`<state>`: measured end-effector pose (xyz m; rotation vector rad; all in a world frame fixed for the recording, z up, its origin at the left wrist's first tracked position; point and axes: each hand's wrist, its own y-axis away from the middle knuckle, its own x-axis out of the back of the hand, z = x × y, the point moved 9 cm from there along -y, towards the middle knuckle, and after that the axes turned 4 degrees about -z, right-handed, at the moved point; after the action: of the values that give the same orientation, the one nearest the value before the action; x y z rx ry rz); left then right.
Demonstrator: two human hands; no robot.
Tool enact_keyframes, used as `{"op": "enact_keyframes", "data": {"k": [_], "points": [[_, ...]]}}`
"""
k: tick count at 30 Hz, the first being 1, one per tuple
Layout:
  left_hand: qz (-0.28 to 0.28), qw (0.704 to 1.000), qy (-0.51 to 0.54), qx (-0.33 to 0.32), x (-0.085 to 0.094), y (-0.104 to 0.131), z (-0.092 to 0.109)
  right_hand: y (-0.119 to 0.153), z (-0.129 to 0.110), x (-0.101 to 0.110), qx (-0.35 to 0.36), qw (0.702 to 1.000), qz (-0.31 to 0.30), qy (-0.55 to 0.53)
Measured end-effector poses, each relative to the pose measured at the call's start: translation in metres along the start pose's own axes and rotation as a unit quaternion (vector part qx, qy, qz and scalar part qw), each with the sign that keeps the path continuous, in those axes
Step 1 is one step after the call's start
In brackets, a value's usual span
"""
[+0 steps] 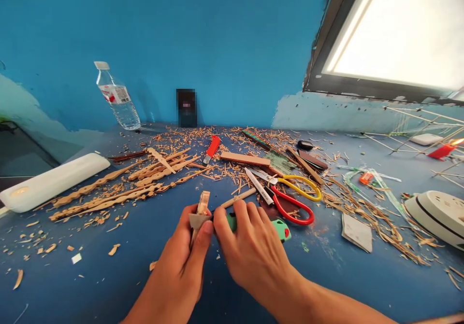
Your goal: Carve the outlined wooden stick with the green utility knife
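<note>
My left hand (177,266) is closed around a small carved strip of wood (203,202), which points up and away from me between thumb and fingers. In my right hand (255,244) is a green utility knife (281,230), its handle mostly covered by my fingers. The knife's blade lies across the wood strip, close to my left thumb. Just beyond my right hand are a thin wooden stick (237,198), a white pen-like tool (259,187) and scissors with one red and one yellow handle (300,217).
Wood shavings litter the blue table (90,275). Wavy carved strips (105,201) lie left, beside a long white case (54,181). A red utility knife (212,147) and wooden block (244,158) lie ahead. A water bottle (119,102) stands by the wall; folded sandpaper (357,232) is right.
</note>
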<state>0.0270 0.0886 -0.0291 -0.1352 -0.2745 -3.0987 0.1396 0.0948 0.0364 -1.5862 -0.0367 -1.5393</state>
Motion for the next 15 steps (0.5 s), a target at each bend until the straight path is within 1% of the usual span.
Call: {"op": "enact_keyframes", "data": {"k": [2, 4, 7, 9, 12, 14, 15], "points": [[-0.014, 0.999, 0.019, 0.039, 0.000, -0.001, -0.006, -0.001, 0.002, -0.001, 0.009, 1.000, -0.006, -0.024], [-0.025, 0.998, 0.037, 0.038, 0.000, 0.001, -0.001, -0.001, 0.007, 0.001, 0.021, 0.994, -0.012, -0.102], [-0.046, 0.997, 0.052, 0.029, 0.000, 0.007, 0.009, -0.001, 0.019, 0.004, 0.033, 0.964, -0.035, -0.262], [-0.070, 0.995, 0.060, 0.041, -0.003, 0.011, 0.009, 0.000, 0.026, 0.010, 0.048, 0.943, -0.037, -0.328], [-0.110, 0.991, 0.069, 0.040, -0.009, 0.013, 0.009, -0.001, 0.037, 0.020, 0.050, 0.924, -0.011, -0.380], [-0.109, 0.990, 0.088, 0.033, -0.009, 0.013, 0.011, -0.002, 0.038, 0.023, 0.061, 0.916, -0.013, -0.397], [-0.103, 0.988, 0.107, 0.041, -0.008, 0.014, 0.011, -0.002, 0.037, 0.023, 0.068, 0.914, -0.020, -0.399]]}}
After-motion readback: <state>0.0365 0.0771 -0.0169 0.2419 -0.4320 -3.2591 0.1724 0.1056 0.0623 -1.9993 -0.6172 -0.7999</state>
